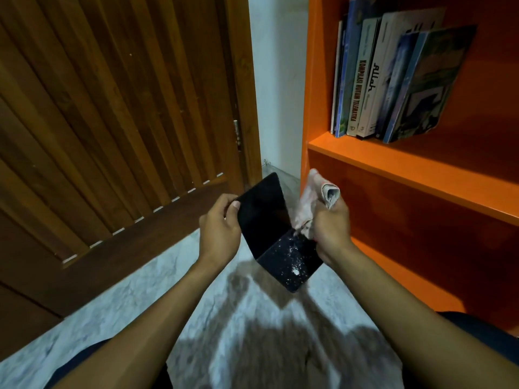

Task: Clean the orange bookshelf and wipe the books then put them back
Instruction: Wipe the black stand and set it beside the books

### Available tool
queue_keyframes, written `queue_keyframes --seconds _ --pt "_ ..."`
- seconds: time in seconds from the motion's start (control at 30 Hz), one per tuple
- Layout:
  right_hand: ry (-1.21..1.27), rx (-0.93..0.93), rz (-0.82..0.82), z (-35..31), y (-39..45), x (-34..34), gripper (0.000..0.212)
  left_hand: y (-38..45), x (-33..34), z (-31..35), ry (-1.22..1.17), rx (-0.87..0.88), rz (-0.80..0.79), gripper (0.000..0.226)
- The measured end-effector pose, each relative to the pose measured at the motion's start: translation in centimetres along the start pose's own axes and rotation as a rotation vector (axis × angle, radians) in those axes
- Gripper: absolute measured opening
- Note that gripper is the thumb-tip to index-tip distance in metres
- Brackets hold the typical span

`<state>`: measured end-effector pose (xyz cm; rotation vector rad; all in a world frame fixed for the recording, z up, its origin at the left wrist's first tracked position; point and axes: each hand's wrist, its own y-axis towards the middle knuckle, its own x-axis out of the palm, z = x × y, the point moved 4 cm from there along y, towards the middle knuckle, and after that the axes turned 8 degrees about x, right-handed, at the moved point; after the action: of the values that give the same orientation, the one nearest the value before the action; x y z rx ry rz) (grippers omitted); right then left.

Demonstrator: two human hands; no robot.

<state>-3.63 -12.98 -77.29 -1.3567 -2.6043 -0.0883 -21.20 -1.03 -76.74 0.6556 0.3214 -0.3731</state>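
A black book (276,234) is held above the floor in front of me, its lower cover speckled with white dust. My left hand (220,226) grips its upper left edge, thumb on the cover. My right hand (331,223) grips a crumpled pale cloth (314,203) that touches the book's right edge. The orange bookshelf (415,175) stands to the right. Several books (387,80) lean together on its upper shelf, the rightmost ones tilted.
A brown slatted wooden door (118,122) fills the left side, with a white wall strip (278,80) between it and the shelf. The floor (157,279) is pale marbled tile. My knees show at the bottom corners.
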Motion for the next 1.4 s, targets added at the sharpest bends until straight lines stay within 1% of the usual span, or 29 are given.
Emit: queue_keyframes --seconds 0.07,0.17,0.23,0.3,0.37,0.5,0.53,0.57,0.67,0.7,0.73,0.8,0.87,0.9,1.0,1.1,1.17,1.27,1.3,1.4 --pt "-0.019 -0.029 0.017 0.9 0.4 0.6 0.052 -0.3 0.6 1.2 -0.051 0.039 -0.010 0.017" --pt "-0.121 -0.019 0.057 3.0 -0.5 2.3 0.077 -0.7 1.6 2.7 -0.131 0.034 0.010 0.019" --pt "-0.195 -0.014 0.097 3.3 -1.4 2.9 0.081 -0.9 2.1 2.6 -0.169 -0.020 0.031 0.019" --pt "-0.231 -0.013 0.091 3.6 -2.1 3.1 0.079 -1.0 2.4 2.4 -0.183 -0.050 0.049 0.018" --pt "-0.241 0.030 0.024 4.5 -3.2 3.6 0.082 -0.9 2.6 2.6 -0.191 -0.058 0.059 0.017" --pt "-0.279 0.043 -0.196 6.9 -5.3 5.4 0.089 0.1 2.3 2.1 -0.125 -0.044 0.144 0.015" --pt "-0.262 0.052 -0.246 7.0 -5.6 5.8 0.084 0.3 2.1 1.7 -0.097 -0.039 0.164 0.015" --pt "-0.255 0.065 -0.295 7.2 -5.8 6.0 0.075 0.5 1.9 1.3 -0.074 -0.034 0.176 0.015" --pt "-0.287 0.146 -0.394 7.4 -6.3 6.3 0.039 0.9 1.4 0.2 -0.003 0.001 0.167 0.015" --pt "-0.278 0.189 -0.421 7.6 -6.4 6.3 0.031 0.9 1.2 0.0 0.019 0.017 0.154 0.015" --pt "-0.272 0.226 -0.439 7.7 -6.3 6.2 0.028 0.9 1.0 -0.2 0.039 0.031 0.142 0.015" --pt "-0.283 0.286 -0.444 7.0 -6.0 5.7 0.028 1.0 0.3 -0.7 0.090 0.060 0.125 0.015" --pt "-0.344 0.278 -0.355 5.1 -4.8 4.3 0.019 1.1 -0.4 -1.3 0.125 0.070 0.112 0.014" --pt "-0.407 0.248 -0.309 4.1 -3.9 3.3 0.016 1.1 -0.8 -1.7 0.131 0.073 0.109 0.014" --pt "-0.626 0.107 -0.198 1.5 -0.9 0.5 0.019 0.9 -1.5 -2.4 0.133 0.082 0.094 0.015" --pt "-1.007 -0.014 -0.104 0.7 1.0 -1.5 0.018 0.6 -1.6 -2.1 0.127 0.116 0.068 0.015" --pt "-1.200 -0.074 -0.052 1.6 1.5 -1.5 0.030 0.5 -1.2 -1.3 0.123 0.155 0.059 0.015" --pt "-1.406 -0.015 -0.116 5.0 0.8 0.2 0.058 0.3 -0.2 0.6 0.073 0.192 0.088 0.015" --pt "-1.485 -0.021 -0.130 6.2 0.4 0.9 0.066 0.3 0.1 1.2 0.055 0.189 0.103 0.015" --pt "-1.682 -0.135 -0.116 8.0 -1.1 2.7 0.075 0.3 0.7 2.3 0.017 0.171 0.123 0.016"
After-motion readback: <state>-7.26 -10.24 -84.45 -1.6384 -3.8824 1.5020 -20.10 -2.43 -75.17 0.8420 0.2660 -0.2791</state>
